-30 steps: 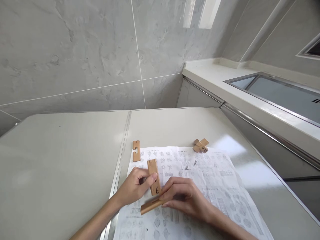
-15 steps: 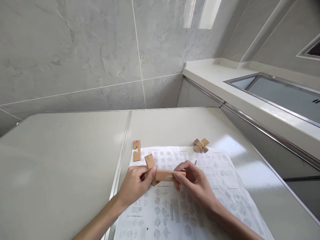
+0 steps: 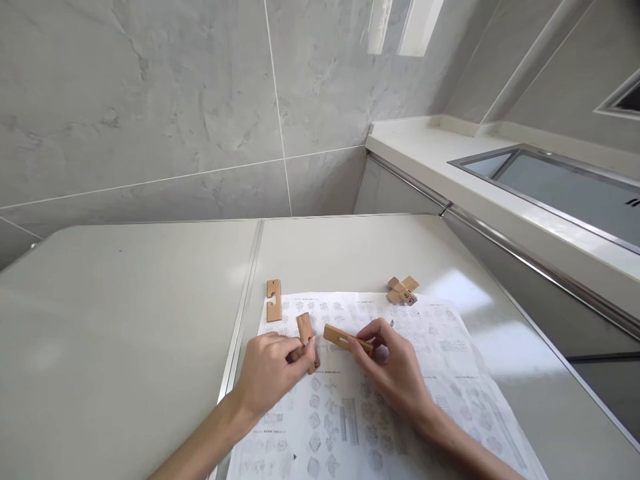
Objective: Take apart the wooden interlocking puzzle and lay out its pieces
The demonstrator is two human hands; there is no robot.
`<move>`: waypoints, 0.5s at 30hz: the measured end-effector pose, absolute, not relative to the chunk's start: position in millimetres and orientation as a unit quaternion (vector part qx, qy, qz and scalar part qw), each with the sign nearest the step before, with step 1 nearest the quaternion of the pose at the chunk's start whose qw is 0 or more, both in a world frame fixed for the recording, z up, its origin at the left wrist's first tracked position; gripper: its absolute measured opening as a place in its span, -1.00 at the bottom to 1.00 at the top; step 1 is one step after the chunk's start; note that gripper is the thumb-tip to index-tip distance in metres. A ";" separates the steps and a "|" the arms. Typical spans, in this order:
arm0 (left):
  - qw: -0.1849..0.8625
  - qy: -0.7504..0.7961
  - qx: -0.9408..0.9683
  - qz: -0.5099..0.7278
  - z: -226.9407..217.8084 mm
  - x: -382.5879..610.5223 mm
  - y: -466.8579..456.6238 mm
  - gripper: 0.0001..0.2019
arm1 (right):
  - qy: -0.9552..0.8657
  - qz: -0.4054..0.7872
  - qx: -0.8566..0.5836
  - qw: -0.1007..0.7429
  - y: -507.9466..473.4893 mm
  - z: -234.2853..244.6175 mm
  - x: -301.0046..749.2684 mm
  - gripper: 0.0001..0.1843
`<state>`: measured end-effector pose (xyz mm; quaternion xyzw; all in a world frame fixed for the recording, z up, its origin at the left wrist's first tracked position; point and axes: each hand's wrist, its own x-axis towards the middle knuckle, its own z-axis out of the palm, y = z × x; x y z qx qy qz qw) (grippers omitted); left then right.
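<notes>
My left hand (image 3: 273,375) is closed on a flat wooden puzzle piece (image 3: 305,332), pinching its lower end so it stands tilted above the paper. My right hand (image 3: 393,370) pinches a second slotted wooden piece (image 3: 340,337), held nearly level with its free end pointing at the first piece; a small gap separates the two. Both hands hover over a printed instruction sheet (image 3: 425,373) spread on the white table (image 3: 125,313).
A loose notched wooden piece (image 3: 273,300) lies just off the sheet's far left corner. A crossed pair of joined pieces (image 3: 402,291) sits at the sheet's far edge. A grey tiled wall stands behind; a white counter with a sunken sink (image 3: 565,187) runs along the right.
My right hand lifted its piece from low beside the left piece, turned it level and brought it to the right of the left piece. The left piece has tilted and dropped a little.
</notes>
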<state>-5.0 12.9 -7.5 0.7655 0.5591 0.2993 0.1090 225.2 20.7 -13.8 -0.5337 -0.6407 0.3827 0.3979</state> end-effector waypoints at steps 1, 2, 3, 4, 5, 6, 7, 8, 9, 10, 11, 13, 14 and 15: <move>0.109 0.567 0.763 0.291 -8.4 -5.7 12.9 -0.41 | -0.644 0.373 -0.539 0.394 20.8 -14.0 225.0 -0.72; 0.112 0.574 0.760 0.282 -9.0 -6.4 13.1 -0.41 | -0.647 0.365 -0.544 0.390 20.6 -14.4 224.8 -0.71; 0.116 0.581 0.758 0.272 -9.5 -7.0 13.2 -0.41 | -0.650 0.359 -0.548 0.385 20.1 -15.0 224.6 -0.70; 0.118 0.586 0.758 0.262 -9.6 -7.4 13.4 -0.41 | -0.654 0.354 -0.551 0.380 19.4 -15.9 224.4 -0.69; 0.116 0.588 0.759 0.253 -9.4 -7.7 13.5 -0.41 | -0.658 0.350 -0.552 0.374 18.6 -17.0 224.2 -0.68; 0.111 0.589 0.762 0.245 -8.9 -7.8 13.6 -0.41 | -0.664 0.346 -0.551 0.368 17.7 -18.2 223.9 -0.68; 0.105 0.587 0.767 0.237 -8.2 -7.7 13.7 -0.42 | -0.670 0.342 -0.550 0.362 16.9 -19.5 223.5 -0.69; 0.100 0.585 0.771 0.231 -7.5 -7.5 13.8 -0.42 | -0.676 0.340 -0.548 0.356 16.1 -20.7 223.1 -0.70; 0.096 0.582 0.774 0.228 -7.0 -7.3 13.8 -0.42 | -0.683 0.337 -0.545 0.350 15.5 -21.7 222.7 -0.71; 0.093 0.581 0.776 0.227 -6.7 -7.1 13.8 -0.42 | -0.690 0.334 -0.541 0.346 15.0 -22.6 222.2 -0.72; 0.090 0.579 0.778 0.227 -6.7 -6.9 13.7 -0.42 | -0.697 0.330 -0.537 0.343 14.7 -23.3 221.9 -0.73; 0.083 0.577 0.780 0.228 -7.9 -6.7 13.3 -0.43 | -0.708 0.323 -0.526 0.342 14.4 -24.1 221.3 -0.75; 0.079 0.576 0.781 0.227 -8.9 -6.7 13.1 -0.43 | -0.712 0.321 -0.521 0.343 14.3 -24.2 221.2 -0.75; 0.074 0.575 0.783 0.225 -10.0 -6.7 12.8 -0.44 | -0.715 0.318 -0.518 0.344 14.3 -24.2 221.2 -0.75</move>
